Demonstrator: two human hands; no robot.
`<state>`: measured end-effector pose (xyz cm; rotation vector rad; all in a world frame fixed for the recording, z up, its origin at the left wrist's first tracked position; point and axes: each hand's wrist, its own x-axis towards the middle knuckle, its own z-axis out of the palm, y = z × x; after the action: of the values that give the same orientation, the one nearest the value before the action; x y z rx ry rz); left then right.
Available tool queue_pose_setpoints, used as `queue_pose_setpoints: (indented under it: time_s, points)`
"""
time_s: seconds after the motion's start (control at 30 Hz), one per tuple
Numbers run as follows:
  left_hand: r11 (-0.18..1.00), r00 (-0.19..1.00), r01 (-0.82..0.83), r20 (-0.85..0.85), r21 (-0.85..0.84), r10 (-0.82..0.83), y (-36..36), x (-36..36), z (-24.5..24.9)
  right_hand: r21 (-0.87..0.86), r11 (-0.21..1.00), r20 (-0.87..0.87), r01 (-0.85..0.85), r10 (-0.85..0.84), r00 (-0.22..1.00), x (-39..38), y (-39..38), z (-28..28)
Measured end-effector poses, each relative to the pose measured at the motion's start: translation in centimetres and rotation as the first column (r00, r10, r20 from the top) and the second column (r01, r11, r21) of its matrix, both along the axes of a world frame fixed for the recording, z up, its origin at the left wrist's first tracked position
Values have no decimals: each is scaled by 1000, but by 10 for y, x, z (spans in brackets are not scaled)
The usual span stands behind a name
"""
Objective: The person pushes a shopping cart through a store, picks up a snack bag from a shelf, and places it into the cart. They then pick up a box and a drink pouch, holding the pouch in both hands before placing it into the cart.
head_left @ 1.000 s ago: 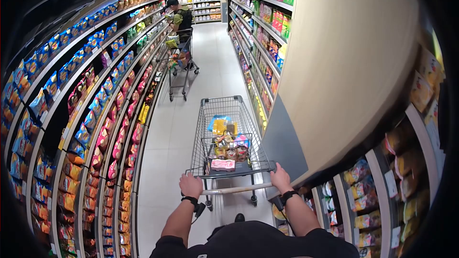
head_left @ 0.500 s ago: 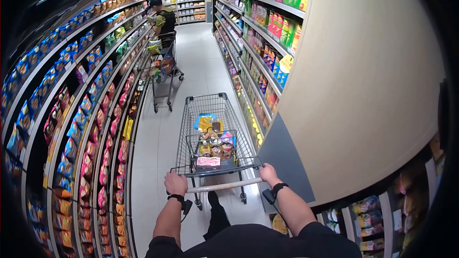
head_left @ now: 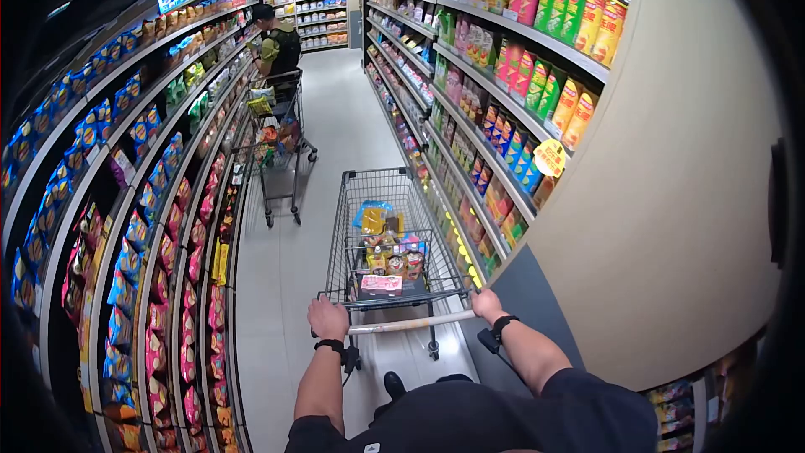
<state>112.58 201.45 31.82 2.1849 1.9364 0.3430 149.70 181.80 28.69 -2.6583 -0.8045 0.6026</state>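
A wire shopping cart (head_left: 340, 226) stands in front of me. My left hand (head_left: 327, 317) is wrapped round the left end of its pale handle (head_left: 411, 323), and my right hand (head_left: 487, 306) grips the right end. Inside the cart lie a blue and yellow packet (head_left: 372, 218), several small pouches (head_left: 395, 263) and a pink and white box (head_left: 381, 283). Both wrists carry black straps with small devices.
Snack shelves (head_left: 142, 176) run along the left. On the right are shelves with canned chips (head_left: 537, 50) and a beige wall panel (head_left: 671, 201). Ahead on the left, a person (head_left: 281, 46) stands by another loaded cart (head_left: 281, 147).
The cart and my hands have moved forward along the aisle. The other cart and the right shelves look nearer, and the view has turned slightly. Both hands keep their hold.
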Motion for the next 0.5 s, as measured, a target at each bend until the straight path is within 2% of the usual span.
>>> queue_pose_setpoints:
  time_s: [0.13, 0.23, 0.37, 0.5]
  points:
    - [999, 999, 23, -41, -24, -24, 33, 14, 5, -12, 998, -27, 55, -55, 998, 10, 30, -4]
    - [999, 999, 37, -8, 12, -36, 70, 24, 8, -19, 997, -73, 70, -71, 995, 15, 60, -1]
    - [1000, 1000, 14, 19, 11, -14, 90, 36, -1, 29, 999, -10, 45, -45, 999, 33, 86, -12]
    - [1000, 1000, -2, 22, -22, 2, 118, 51, 6, 72, 996, -28, 60, -58, 998, 42, 117, 2]
